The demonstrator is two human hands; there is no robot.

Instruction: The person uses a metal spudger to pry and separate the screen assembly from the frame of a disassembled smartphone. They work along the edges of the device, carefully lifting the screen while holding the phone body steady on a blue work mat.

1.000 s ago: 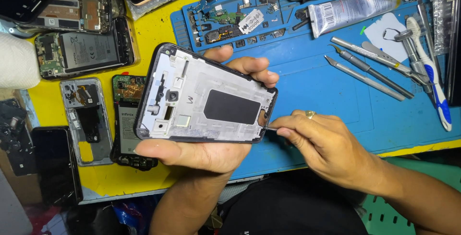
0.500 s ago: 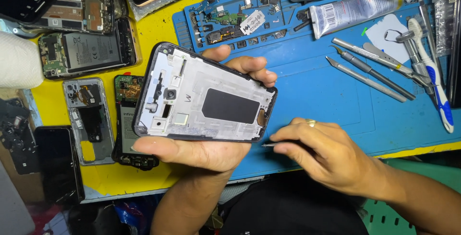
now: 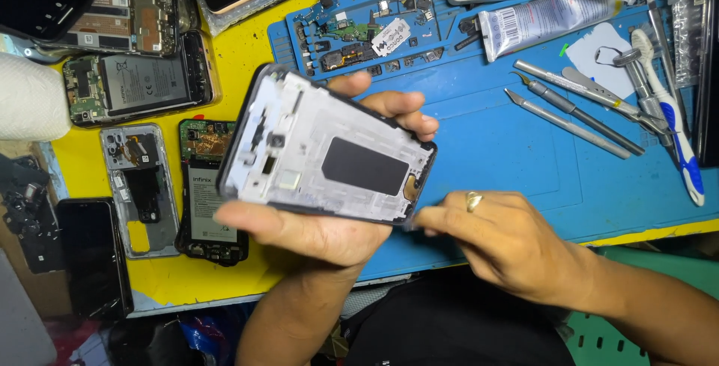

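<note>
The right hand (image 3: 509, 242), fingers pinched on a thin tool almost wholly hidden, has pressed closer to the near-right corner of the phone frame (image 3: 329, 156), which the left hand (image 3: 314, 227) clamps and has tilted steeper above the blue mat (image 3: 494, 141), so prying seems underway.

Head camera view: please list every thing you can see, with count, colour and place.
phone frame: 1, white-grey with black patch, held above the bench centre
blue work mat: 1, blue, right half of bench
yellow bench top: 1, yellow, left
opened phones: several, dark, left on the yellow
parts tray: 1, blue, top centre, holding small parts
glue tube: 1, grey-white, top right
metal hand tools: several, silver, right on mat
toothbrush: 1, white-blue, far right
left hand: holds the frame
right hand: ringed, at the frame's lower corner
</note>
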